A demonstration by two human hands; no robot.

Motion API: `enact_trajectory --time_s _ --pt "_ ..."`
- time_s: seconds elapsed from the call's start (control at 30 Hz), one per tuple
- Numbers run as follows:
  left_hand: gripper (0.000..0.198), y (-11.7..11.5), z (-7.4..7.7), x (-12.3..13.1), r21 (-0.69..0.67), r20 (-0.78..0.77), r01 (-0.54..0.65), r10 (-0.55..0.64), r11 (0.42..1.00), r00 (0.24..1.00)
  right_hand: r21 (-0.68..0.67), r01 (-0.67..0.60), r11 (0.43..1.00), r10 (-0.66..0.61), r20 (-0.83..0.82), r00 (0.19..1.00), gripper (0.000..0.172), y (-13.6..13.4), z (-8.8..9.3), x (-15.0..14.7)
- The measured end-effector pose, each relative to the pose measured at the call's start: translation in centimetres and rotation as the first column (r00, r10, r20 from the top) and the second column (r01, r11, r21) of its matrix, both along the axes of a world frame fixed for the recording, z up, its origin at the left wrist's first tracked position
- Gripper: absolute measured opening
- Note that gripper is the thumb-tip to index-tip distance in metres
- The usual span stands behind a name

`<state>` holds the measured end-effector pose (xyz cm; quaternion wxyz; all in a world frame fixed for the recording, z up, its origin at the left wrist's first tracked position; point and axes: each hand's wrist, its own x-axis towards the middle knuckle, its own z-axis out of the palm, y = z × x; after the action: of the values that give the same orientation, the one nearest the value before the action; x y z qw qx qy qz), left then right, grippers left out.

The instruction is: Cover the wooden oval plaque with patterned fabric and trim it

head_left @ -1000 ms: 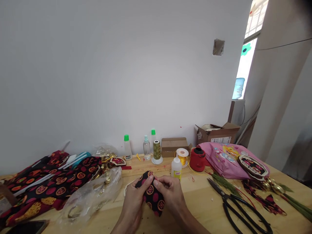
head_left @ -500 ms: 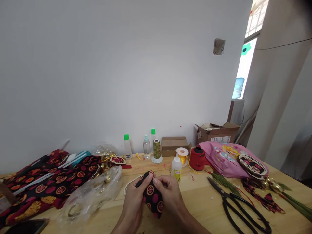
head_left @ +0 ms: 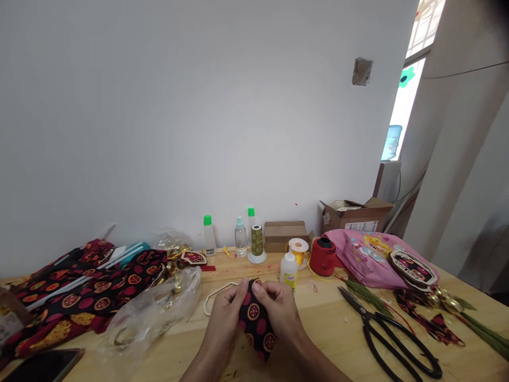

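A piece of black patterned fabric [head_left: 254, 321] with red and orange round motifs hangs between my two hands, its pointed end downward. My left hand [head_left: 228, 313] pinches it along the upper left edge, thumb on the front. From the other side my right hand [head_left: 280, 313] grips the upper right edge, its thumb close to my left thumb. The fingers behind the cloth are hidden. Just behind my left hand a pale frame-shaped outline piece [head_left: 207, 306] lies on the table, partly covered. A white glue bottle [head_left: 289, 271] with a yellow label stands beyond my right hand.
Black scissors [head_left: 371, 318] lie open at right, near green tassels [head_left: 368, 297] and a pink bag [head_left: 358, 260]. A red thread cone [head_left: 323, 257], an olive thread spool [head_left: 256, 241] and cardboard boxes [head_left: 284, 236] line the wall. Patterned cloth [head_left: 103, 286] and a plastic bag [head_left: 147, 313] fill the left.
My hands have shifted slightly right with the fabric and turned it a little, its lower tip swinging right. More of the pale frame shows behind my left hand. The view has tilted slightly.
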<state>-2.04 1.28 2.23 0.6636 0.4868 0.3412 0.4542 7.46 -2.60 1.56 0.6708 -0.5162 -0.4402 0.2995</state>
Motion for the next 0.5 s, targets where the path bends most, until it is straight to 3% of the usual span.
enact_trajectory --time_s 0.13,0.33,0.5 --pt "0.029 0.7 -0.4 0.0 -0.028 0.004 0.151 -0.151 0.988 0.989 0.000 0.063 0.998 -0.063 -0.022 0.998 0.034 0.1 0.3 0.5" --pt "0.025 1.2 -0.5 -0.1 -0.063 0.006 0.204 -0.204 0.977 0.979 0.009 0.137 0.991 -0.136 -0.073 0.988 0.035 0.1 0.4 0.9" --pt "0.046 1.2 -0.8 0.0 -0.055 0.055 0.252 -0.249 0.966 0.967 0.001 0.189 0.982 -0.188 -0.119 0.975 0.035 0.2 0.3 1.5"
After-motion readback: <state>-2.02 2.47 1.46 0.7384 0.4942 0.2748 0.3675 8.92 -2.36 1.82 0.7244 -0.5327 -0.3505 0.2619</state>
